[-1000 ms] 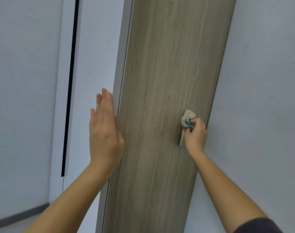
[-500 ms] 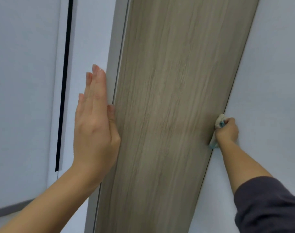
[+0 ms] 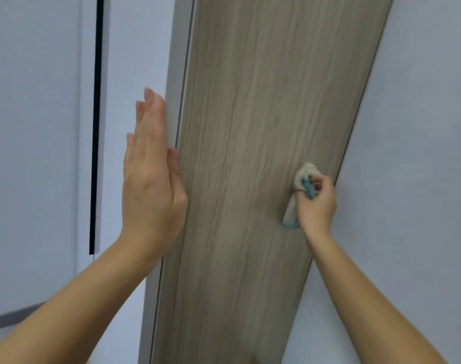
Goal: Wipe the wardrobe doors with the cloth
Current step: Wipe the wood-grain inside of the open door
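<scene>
Two hands: right hand (image 3: 316,206) presses cloth (image 3: 300,190) on wardrobe door (image 3: 250,153).

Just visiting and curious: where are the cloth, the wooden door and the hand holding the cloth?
cloth (image 3: 305,172): head view, beige bunched part above the fingers.
wooden door (image 3: 250,122): head view, bare wood-grain face.
right hand (image 3: 317,208): head view, back of the hand gripping the cloth.

cloth (image 3: 300,190) on wardrobe door (image 3: 250,127), near right edge
</scene>
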A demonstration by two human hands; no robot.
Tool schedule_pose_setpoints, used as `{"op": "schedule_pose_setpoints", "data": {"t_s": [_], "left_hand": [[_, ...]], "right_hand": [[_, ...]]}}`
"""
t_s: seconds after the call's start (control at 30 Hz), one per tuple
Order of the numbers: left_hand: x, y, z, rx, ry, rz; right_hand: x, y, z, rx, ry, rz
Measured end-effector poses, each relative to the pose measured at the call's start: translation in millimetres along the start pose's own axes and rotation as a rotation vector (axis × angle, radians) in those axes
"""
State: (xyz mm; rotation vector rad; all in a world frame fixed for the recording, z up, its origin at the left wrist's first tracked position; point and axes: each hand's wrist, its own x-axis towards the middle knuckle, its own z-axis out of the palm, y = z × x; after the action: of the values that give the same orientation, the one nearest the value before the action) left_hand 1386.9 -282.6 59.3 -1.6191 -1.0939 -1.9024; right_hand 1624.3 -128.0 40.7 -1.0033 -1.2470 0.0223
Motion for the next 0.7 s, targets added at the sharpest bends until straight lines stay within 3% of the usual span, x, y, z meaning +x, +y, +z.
{"op": "schedule_pose_setpoints", "data": {"t_s": [0.1,0.37,0.6,0.7], "left_hand": [[2.6,0.0,-3.2,-0.062,-0.023,-0.044],[-38.4,-3.6,-17.6,-0.301,-0.039,-0.247],[-80.5,-6.8,-13.4,-0.213,-0.053,-0.251],[-83.8,-8.3,-7.7,-0.159,-0.044,-0.229]], "right_hand": [[-60.4,-57.7,5.1,0.151,-0.073,-0.144],[-182.6,-144.2,17.5,0.360,-0.203,-0.229],[-195.5,-112.6,11.5,0.241,-0.256,-0.327],[-172.3,-78.8,6.9,0.197,-0.207,-0.276]]}}
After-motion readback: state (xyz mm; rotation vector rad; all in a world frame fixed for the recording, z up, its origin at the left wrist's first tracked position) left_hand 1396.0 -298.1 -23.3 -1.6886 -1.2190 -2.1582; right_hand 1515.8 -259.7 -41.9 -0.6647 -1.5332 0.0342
